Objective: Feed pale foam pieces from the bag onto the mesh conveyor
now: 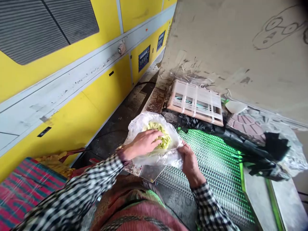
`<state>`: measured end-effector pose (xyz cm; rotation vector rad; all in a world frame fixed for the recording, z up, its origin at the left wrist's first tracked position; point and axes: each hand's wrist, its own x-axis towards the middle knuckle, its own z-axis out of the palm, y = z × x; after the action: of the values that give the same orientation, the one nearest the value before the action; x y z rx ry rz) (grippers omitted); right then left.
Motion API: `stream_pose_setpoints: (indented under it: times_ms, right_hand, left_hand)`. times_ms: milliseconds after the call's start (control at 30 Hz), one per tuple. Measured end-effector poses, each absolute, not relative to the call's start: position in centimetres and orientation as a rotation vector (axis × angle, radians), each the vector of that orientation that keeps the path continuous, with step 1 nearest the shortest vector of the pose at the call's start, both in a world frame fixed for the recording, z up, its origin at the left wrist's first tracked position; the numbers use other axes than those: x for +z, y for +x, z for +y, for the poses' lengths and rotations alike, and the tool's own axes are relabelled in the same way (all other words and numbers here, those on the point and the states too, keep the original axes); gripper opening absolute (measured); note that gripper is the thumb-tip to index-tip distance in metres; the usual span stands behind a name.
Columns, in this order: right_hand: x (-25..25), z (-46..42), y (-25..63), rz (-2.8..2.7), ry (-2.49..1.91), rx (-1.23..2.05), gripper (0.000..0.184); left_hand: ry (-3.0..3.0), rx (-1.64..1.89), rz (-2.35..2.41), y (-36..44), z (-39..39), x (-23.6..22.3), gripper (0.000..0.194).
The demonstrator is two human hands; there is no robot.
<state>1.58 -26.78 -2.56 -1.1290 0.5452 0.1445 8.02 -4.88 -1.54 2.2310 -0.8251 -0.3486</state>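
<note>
A clear plastic bag (141,123) sits in front of me with its mouth spread wide. Inside it lies a tangle of thin yellow-green bands, which look like rubber bands (165,140). My left hand (144,142) reaches into the bag from the left, its loosely bent, slightly parted fingers resting on the bands. Whether any band is pinched under the fingertips is hidden. At the bag's right edge, my right hand (190,160) grips the crumpled plastic between thumb and fingers.
A green-lit metal mesh belt (211,173) runs to the right of the bag. Beyond it are a frame wrapped with white strands (196,102), black plastic (250,144) and a pink patterned piece (245,126). A yellow machine (101,83) stands left, near a red striped bundle (31,189).
</note>
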Motion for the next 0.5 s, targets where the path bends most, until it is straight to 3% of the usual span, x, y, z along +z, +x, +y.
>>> stream_pose_setpoints:
  times_ms: [100,167,367,500]
  right_hand:
    - [-2.6,-26.4,1.3,0.573,-1.095,0.121,0.031]
    - [-2.8,-26.4,0.9,0.585,-1.097,0.105,0.028]
    - [-3.7,-26.8,-0.1,0.584,-1.116,0.132,0.027]
    - [-3.8,-27.3,0.0,0.590,-1.109,0.096,0.024]
  left_hand:
    - [2.506,-0.352,-1.003,9.1,-7.7,-6.6,0.098]
    - [2.615,-0.297,-1.058,8.9,-8.3,-9.1,0.113]
    - [2.605,-0.123,-1.237,9.1,-6.5,-9.8,0.078]
    - [2.521,-0.197,-1.024,10.7,-6.1,-8.4,0.051]
